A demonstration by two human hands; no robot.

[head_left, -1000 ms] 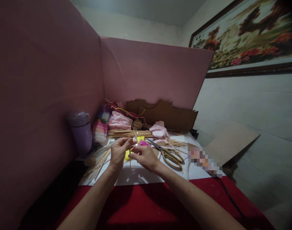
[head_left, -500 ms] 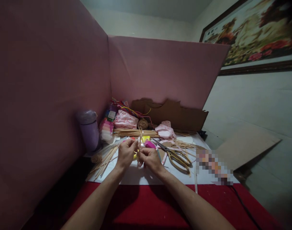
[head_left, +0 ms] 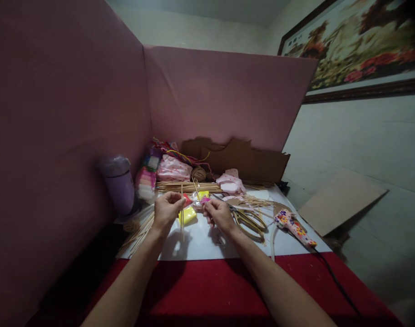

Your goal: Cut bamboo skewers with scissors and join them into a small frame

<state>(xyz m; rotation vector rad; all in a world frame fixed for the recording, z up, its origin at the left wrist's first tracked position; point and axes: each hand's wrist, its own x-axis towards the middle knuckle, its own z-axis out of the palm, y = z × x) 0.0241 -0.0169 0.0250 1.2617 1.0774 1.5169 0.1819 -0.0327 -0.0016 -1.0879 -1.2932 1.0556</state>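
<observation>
Upright in the fingers of my left hand (head_left: 168, 211) are thin wooden sticks (head_left: 182, 218), two or so side by side. My right hand (head_left: 219, 214) is a short way to the right, its thumb and fingertips pinched together; what they hold, if anything, is too small to make out. A thin tan strand or stick (head_left: 196, 187) slants from near the twine ball (head_left: 198, 173) down towards the right fingertips. Between and behind the hands lie yellow packets (head_left: 187, 215), a red packet (head_left: 187, 200) and a magenta packet (head_left: 205, 200).
Gold-handled scissors (head_left: 250, 222) lie right of my right hand. Further right is a flower-patterned glue gun (head_left: 294, 228) with a cord. Loose sticks (head_left: 139, 236) and a purple tumbler (head_left: 121, 188) are at the left. Pink cloth (head_left: 175, 168) and torn cardboard (head_left: 241, 156) stand behind.
My hands have moved apart, the left one to the left with the sticks, the right one slightly right and up. The yellow packet between them now shows. The view has shifted slightly.
</observation>
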